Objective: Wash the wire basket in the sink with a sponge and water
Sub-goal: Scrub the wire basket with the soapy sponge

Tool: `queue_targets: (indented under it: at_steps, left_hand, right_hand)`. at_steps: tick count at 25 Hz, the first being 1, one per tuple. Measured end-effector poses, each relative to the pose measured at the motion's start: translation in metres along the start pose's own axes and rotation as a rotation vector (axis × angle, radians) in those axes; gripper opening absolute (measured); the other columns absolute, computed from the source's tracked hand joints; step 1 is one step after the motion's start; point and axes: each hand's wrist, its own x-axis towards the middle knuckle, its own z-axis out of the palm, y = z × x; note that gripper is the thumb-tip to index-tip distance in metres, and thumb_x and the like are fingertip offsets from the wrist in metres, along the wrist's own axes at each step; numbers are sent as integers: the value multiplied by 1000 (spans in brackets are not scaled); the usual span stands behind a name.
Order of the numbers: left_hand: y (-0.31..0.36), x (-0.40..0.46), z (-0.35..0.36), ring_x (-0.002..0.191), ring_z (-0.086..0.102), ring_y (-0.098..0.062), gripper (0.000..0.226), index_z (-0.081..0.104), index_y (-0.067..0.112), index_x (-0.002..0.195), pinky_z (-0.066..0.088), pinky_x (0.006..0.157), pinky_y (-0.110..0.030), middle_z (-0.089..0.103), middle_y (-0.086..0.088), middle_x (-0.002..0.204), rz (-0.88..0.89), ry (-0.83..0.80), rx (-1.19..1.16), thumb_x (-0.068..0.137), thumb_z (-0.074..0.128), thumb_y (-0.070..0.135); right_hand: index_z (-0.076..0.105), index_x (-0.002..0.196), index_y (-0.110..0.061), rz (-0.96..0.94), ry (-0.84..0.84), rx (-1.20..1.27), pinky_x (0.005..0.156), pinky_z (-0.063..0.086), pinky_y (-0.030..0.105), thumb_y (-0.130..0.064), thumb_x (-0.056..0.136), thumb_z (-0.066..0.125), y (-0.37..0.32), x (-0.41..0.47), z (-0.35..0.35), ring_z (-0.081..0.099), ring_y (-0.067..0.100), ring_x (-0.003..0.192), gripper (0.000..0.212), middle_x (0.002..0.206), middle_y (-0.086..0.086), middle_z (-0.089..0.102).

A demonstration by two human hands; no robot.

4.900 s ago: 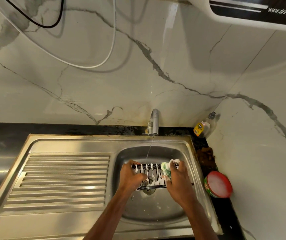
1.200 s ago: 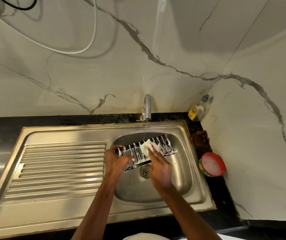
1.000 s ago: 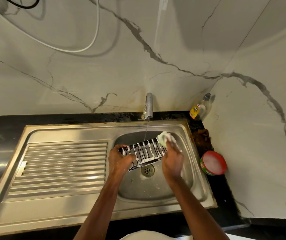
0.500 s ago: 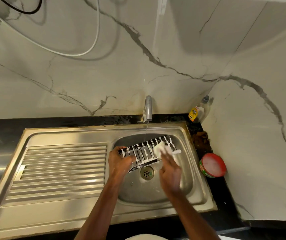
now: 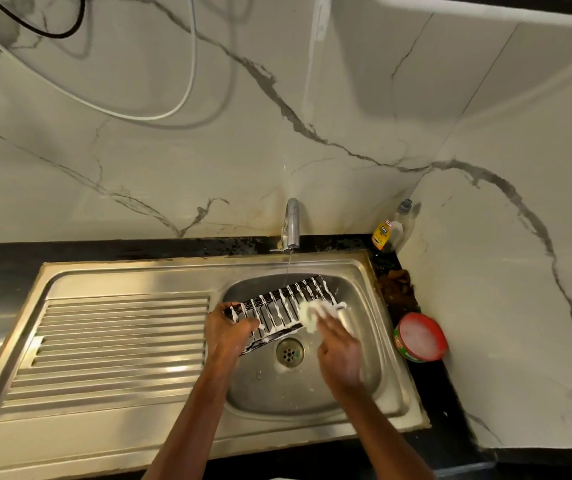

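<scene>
Head view looks down on 2 hands working over the sink. The wire basket sits tilted inside the bowl, above the drain, its long axis running from near left up to far right. The left hand grips its near-left end, fingers curled round the frame. The right hand holds a foamy sponge pressed against the basket's right half; blur hides how the fingers lie on it. From that hand the unscrubbed run of wires stretches away to the left and to the far right, so the next stroke probably follows that slanted axis. White lather clings to most wires.

A thin stream from the tap falls onto the basket's far edge, just left of the sponge. The ribbed drainboard lies to the left. On the counter at right stand a red soap tub and, farther back, a bottle, both well apart from the hands. Nothing blocks the stroke except the bowl's far wall near the basket's raised end.
</scene>
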Motion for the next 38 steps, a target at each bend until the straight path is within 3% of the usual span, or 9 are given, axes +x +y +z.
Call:
queue_targets:
  at_steps: [3,8,12,16,21,26,31,36,38]
  left_hand:
    - [-2,-2,-2,76,72,-22,53,66,13,117,54,56,-29,75,-5,90,-16,-17,20,68,80,1]
    - [-2,1,-2,69,70,-21,51,67,14,116,52,53,-27,75,-7,88,-20,-13,-7,68,79,2]
    - [-3,2,-4,69,68,-21,47,68,12,113,50,53,-28,75,-8,87,-40,-27,-15,69,77,0]
    - [4,4,-7,74,72,-20,50,68,15,114,53,54,-26,75,-6,91,4,-9,20,67,79,1]
    - [4,4,-8,82,73,-21,53,68,17,112,59,60,-28,76,-7,98,-27,-65,2,64,84,1]
    - [2,3,-8,89,73,-25,54,69,17,108,63,77,-41,77,-4,94,-46,-55,-24,58,84,3]
    - [4,0,-8,92,72,-24,62,67,20,115,63,76,-38,75,-4,103,-38,-66,-16,58,86,3]
    - [4,3,-7,93,71,-26,69,68,23,111,64,80,-45,74,-5,104,-28,-30,-23,45,88,19]
    - [3,4,-10,94,72,-26,67,68,25,111,65,79,-45,74,-5,106,-39,-36,-36,49,90,15]
  right_hand:
    - [55,129,-13,390,117,-11,64,60,21,24,77,57,15,15,-5,76,20,88,64,117,13,73]
    - [70,123,-10,-83,39,0,75,60,21,20,82,54,-10,11,7,71,16,106,52,124,10,71]
    - [72,120,-14,459,180,-19,65,64,36,23,69,66,18,50,3,76,27,82,63,107,13,76]
    - [74,116,-11,38,23,-62,62,62,26,21,68,64,-25,33,17,75,15,83,59,112,9,76]
    - [72,118,-9,364,113,-150,52,61,30,16,70,77,4,60,10,75,24,71,54,103,15,76]
    - [73,119,-8,-149,0,-77,65,63,30,10,83,57,-32,25,19,75,21,97,44,121,10,72]
    - [68,125,-13,323,105,-127,53,61,29,16,74,73,-3,52,8,76,20,77,58,112,11,75]
    - [72,122,-10,-136,-42,17,67,61,26,9,83,51,-52,18,20,74,18,97,48,123,7,72]
    - [68,125,-11,-17,-17,-15,54,61,27,9,86,51,-28,33,9,76,19,86,47,123,9,72]
